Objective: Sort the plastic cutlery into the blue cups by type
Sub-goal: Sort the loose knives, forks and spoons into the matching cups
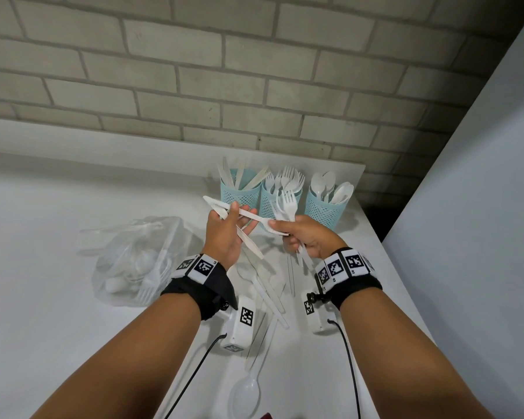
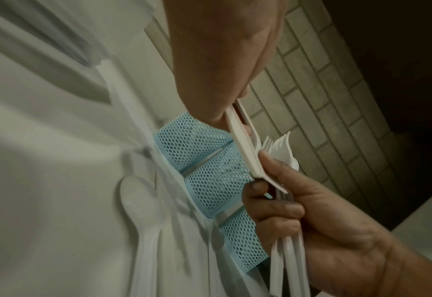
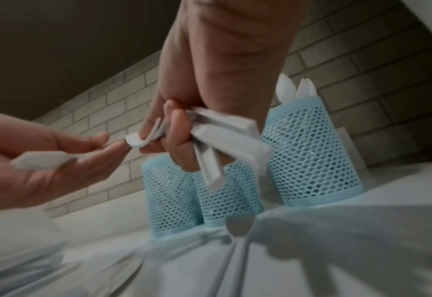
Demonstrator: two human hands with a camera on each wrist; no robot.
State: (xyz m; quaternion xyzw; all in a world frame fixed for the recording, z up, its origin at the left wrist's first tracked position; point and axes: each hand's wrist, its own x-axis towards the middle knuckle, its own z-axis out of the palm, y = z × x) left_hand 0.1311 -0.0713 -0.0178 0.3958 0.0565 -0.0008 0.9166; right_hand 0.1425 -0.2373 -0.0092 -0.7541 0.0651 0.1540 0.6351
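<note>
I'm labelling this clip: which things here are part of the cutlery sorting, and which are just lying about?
Part of the job:
left hand holding knives
right hand holding forks
three blue cups
loose cutlery
bag of cutlery

Just there:
white table
brick wall

Head view evenly lit and sharp, edges bowed; both wrist views dim, motion-blurred, corners dark

The three cups [image 1: 282, 198] at the far side are light blue with lots of tiny holes. The forks [image 1: 288, 207], knives [image 1: 224, 207] and spoons [image 1: 330, 186] are white. The tabletop [image 1: 58, 222] is white. The wall [image 1: 254, 71] has grey-white bricks. The wrist bands [image 1: 345, 267] are black with black-and-white squares
</note>
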